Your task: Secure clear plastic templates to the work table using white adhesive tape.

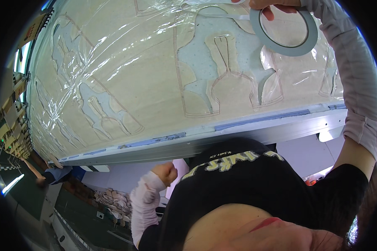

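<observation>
At the far edge of the view, my right hand (276, 6) grips a large grey ring-shaped roll of tape (285, 49). A pale strip (228, 16) runs left from the roll over the sheet. Beneath lies a cream sheet (155, 94) with garment-shaped outlines, covered by shiny clear film. Inside one outline, the cut-out area shows a light blue layer (201, 58). Low by my body, my left hand (165, 173) is closed in a fist, apart from the table; anything inside it is hidden. A bit of finger shows at the top edge; whose it is I cannot tell.
The table's metal edge (163, 152) runs along my front, with blue strips (262, 120) on its rim. More cut outlines (102, 104) lie to the left. A person (56, 173) is at the far left, and a pile of fabric pieces (113, 203) lies below.
</observation>
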Tool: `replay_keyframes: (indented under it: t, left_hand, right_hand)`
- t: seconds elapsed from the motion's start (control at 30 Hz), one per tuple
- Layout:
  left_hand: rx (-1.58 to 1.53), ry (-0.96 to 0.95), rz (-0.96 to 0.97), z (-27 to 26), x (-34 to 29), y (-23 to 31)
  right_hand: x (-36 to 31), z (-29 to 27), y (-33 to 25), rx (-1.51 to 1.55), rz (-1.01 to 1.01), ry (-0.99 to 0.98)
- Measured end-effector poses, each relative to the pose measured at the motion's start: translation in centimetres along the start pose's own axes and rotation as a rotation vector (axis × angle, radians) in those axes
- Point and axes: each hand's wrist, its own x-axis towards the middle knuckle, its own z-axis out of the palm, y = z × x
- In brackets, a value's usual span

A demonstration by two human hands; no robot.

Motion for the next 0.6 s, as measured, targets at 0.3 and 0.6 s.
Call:
replay_keyframes:
  t: [0.3,0.6]
  left_hand:
    - [0.098,0.008,0.195,-1.5,-1.5,2.3]
    - [0.520,1.468,0.337,-24.0,13.0,22.7]
  right_hand:
    - [0.2,0.3,-1.3,-0.169,-0.005,0.026]
    - [-0.2,1.1,-1.5,-0.284,0.050,0.089]
